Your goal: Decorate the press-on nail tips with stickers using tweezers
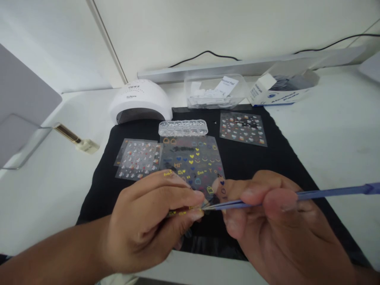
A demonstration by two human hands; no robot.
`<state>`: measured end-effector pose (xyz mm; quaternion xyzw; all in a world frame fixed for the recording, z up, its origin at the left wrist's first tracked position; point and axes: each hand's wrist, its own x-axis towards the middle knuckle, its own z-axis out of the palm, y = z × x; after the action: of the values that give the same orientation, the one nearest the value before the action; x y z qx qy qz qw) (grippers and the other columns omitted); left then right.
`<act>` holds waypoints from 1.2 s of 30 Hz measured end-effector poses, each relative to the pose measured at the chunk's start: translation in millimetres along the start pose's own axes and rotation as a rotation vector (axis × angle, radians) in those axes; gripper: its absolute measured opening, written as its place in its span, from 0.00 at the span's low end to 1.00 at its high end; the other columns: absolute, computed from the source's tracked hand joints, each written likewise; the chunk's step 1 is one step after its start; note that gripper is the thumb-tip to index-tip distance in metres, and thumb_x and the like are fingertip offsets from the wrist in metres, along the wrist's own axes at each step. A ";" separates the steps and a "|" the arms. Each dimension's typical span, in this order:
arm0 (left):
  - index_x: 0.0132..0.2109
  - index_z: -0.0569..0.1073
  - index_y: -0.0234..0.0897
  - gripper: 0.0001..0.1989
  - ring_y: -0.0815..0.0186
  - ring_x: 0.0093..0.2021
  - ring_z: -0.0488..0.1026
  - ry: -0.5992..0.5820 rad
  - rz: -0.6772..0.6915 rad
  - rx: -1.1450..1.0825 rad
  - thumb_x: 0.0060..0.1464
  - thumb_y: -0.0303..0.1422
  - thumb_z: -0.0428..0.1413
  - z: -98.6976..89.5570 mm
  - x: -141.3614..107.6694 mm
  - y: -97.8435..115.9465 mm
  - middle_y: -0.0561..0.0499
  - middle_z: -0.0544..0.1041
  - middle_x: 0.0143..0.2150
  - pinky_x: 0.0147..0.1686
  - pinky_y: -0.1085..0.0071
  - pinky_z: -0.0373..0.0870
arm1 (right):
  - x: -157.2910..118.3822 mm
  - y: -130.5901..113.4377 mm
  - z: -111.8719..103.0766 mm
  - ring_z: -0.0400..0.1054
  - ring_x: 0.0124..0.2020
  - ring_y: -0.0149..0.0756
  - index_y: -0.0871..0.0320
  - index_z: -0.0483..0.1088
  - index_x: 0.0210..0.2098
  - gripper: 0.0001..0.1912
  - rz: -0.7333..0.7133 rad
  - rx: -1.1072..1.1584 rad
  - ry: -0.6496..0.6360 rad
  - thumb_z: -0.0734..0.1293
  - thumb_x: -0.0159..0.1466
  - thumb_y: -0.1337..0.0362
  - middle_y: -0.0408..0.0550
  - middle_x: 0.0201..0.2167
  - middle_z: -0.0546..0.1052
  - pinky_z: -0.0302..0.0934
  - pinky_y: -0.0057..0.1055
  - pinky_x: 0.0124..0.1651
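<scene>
Black mat point(252, 158) anchors it: white nail lamp point(139, 101) at its far-left edge, 3 sticker sheets on it. Over its near edge, right hand point(282, 225) pinches blue tweezers point(311, 194), tips meeting a small nail tip point(184, 211) pinched in left hand point(151, 221). Sticker looks mid-placement, not pressed down yet.

1. This is a nail-art work table, of the kind found in a nail salon or at a home manicure station.
2. A white dome-shaped nail curing lamp point(140, 101) stands at the back of a black mat point(267, 158).
3. Sheets of small nail stickers point(242, 128) lie spread on the mat, beside a clear divided box of tiny gems point(183, 128).
4. A clear tub of pads point(214, 92) and an open cardboard box of wipes point(279, 88) sit against the plain white wall.
</scene>
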<state>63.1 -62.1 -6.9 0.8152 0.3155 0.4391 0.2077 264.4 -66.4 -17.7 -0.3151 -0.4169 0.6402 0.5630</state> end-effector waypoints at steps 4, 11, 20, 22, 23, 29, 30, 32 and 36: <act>0.48 0.77 0.37 0.09 0.65 0.37 0.82 -0.002 -0.003 -0.013 0.61 0.24 0.60 0.6 0.4 -0.2 0.45 0.84 0.37 0.39 0.73 0.84 | 1.3 0.4 -1.4 0.68 0.23 0.33 0.48 0.80 0.30 0.12 0.007 -0.015 -0.034 0.72 0.64 0.50 0.41 0.17 0.76 0.68 0.33 0.32; 0.49 0.76 0.37 0.10 0.65 0.36 0.82 0.004 -0.001 -0.030 0.60 0.24 0.61 0.9 2.5 -0.1 0.45 0.84 0.36 0.39 0.72 0.83 | 0.0 0.5 -1.0 0.69 0.22 0.32 0.50 0.81 0.30 0.12 0.010 -0.003 -0.036 0.73 0.64 0.50 0.41 0.17 0.75 0.66 0.31 0.30; 0.48 0.78 0.38 0.11 0.65 0.36 0.82 0.080 -0.041 -0.030 0.59 0.23 0.62 0.7 0.2 -5.4 0.48 0.84 0.35 0.37 0.72 0.82 | -0.3 2.6 -0.5 0.68 0.21 0.31 0.49 0.80 0.28 0.14 -0.015 -0.003 0.001 0.73 0.63 0.48 0.40 0.17 0.73 0.67 0.31 0.30; 0.47 0.79 0.40 0.11 0.65 0.35 0.81 0.148 -0.095 -0.026 0.57 0.23 0.64 2.0 -0.3 -11.1 0.49 0.84 0.35 0.37 0.71 0.81 | 1.4 4.0 -0.1 0.67 0.21 0.31 0.50 0.79 0.29 0.15 -0.062 -0.014 -0.002 0.71 0.66 0.48 0.40 0.16 0.73 0.67 0.30 0.29; 0.46 0.80 0.40 0.11 0.65 0.36 0.81 0.178 -0.154 -0.028 0.56 0.25 0.65 2.4 -0.2 -14.6 0.50 0.84 0.36 0.38 0.71 0.81 | 2.4 4.4 0.0 0.67 0.21 0.31 0.50 0.79 0.29 0.16 -0.087 -0.019 -0.009 0.70 0.67 0.48 0.41 0.16 0.74 0.66 0.29 0.29; 0.47 0.80 0.35 0.13 0.60 0.41 0.82 0.153 -0.498 -0.084 0.56 0.35 0.65 1.1 7.2 -36.9 0.44 0.85 0.43 0.41 0.66 0.81 | 8.3 4.3 -2.0 0.67 0.20 0.31 0.52 0.79 0.28 0.16 -0.155 -0.066 -0.022 0.70 0.67 0.50 0.42 0.16 0.75 0.63 0.30 0.27; 0.48 0.79 0.34 0.15 0.60 0.40 0.82 0.121 -0.532 -0.090 0.57 0.36 0.64 0.4 8.9 -39.9 0.44 0.85 0.42 0.39 0.67 0.80 | 9.2 4.3 -2.5 0.66 0.20 0.31 0.52 0.79 0.28 0.16 -0.165 -0.072 -0.021 0.71 0.66 0.50 0.42 0.16 0.75 0.63 0.30 0.27; 0.52 0.77 0.34 0.17 0.62 0.38 0.82 0.042 -0.600 -0.091 0.59 0.38 0.61 -1.3 11.7 -44.4 0.45 0.84 0.41 0.34 0.69 0.78 | 10.8 4.6 -3.2 0.65 0.18 0.31 0.52 0.79 0.28 0.15 -0.187 -0.082 -0.018 0.71 0.66 0.51 0.41 0.16 0.75 0.62 0.31 0.27; 0.59 0.72 0.37 0.21 0.65 0.32 0.78 -0.129 -0.697 -0.014 0.61 0.39 0.58 -8.7 14.5 -45.2 0.50 0.81 0.36 0.29 0.72 0.73 | 12.8 5.3 -4.3 0.64 0.17 0.31 0.53 0.78 0.30 0.14 -0.215 -0.090 -0.017 0.71 0.66 0.51 0.40 0.15 0.74 0.60 0.33 0.27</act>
<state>46.7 -19.1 -21.7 0.6832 0.5580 0.2914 0.3701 263.6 -53.1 -23.6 -0.2883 -0.4813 0.5594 0.6102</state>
